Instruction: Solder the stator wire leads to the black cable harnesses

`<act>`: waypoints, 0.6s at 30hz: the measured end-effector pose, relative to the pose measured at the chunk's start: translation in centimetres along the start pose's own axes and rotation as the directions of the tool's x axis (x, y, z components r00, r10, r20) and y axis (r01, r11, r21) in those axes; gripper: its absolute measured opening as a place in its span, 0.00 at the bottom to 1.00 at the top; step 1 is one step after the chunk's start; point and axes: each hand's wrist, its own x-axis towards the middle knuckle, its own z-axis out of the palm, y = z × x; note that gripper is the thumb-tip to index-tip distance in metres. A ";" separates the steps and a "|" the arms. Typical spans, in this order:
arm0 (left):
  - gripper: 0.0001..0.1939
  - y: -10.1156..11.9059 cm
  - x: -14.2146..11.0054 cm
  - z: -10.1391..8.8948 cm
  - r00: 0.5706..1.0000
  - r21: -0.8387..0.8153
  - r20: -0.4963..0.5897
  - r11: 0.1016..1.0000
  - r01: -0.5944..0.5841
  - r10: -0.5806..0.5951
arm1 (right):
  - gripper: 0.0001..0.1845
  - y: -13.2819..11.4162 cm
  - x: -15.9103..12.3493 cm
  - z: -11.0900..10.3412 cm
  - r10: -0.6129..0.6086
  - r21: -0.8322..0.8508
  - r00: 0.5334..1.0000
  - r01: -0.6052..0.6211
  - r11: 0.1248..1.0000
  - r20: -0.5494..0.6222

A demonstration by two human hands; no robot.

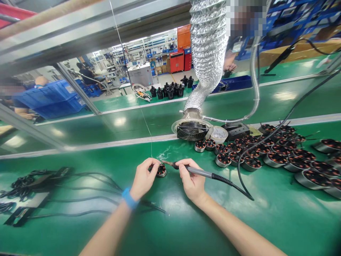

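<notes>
Green bench [170,231]; R fingers [183,172] snug round iron [201,172]

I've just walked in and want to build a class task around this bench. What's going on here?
A person's right hand holds a soldering iron, its tip close to a small copper-wound ring on the green bench. The left hand is at the ring's left side; exactly what it grips is hard to tell. Faint smoke shows near the tip, a fan stands behind, and more wound rings sit to the right.
</notes>
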 end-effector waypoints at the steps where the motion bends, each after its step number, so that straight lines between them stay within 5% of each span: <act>1: 0.11 0.1 0.0 0.0 1.000 0.004 0.000 1.000 0.004 -0.004 | 0.11 0.0 0.0 0.0 -0.001 -0.007 1.000 0.001 1.000 -0.003; 12: 0.11 0.3 0.1 0.0 0.999 0.013 -0.002 0.999 0.033 -0.033 | 0.10 0.4 -0.5 0.4 0.000 -0.073 0.999 0.003 0.997 0.042; 18: 0.10 0.3 0.2 0.1 1.000 0.005 -0.006 1.000 0.028 -0.028 | 0.33 1.8 -0.6 2.0 0.016 -0.088 0.970 0.006 0.996 0.242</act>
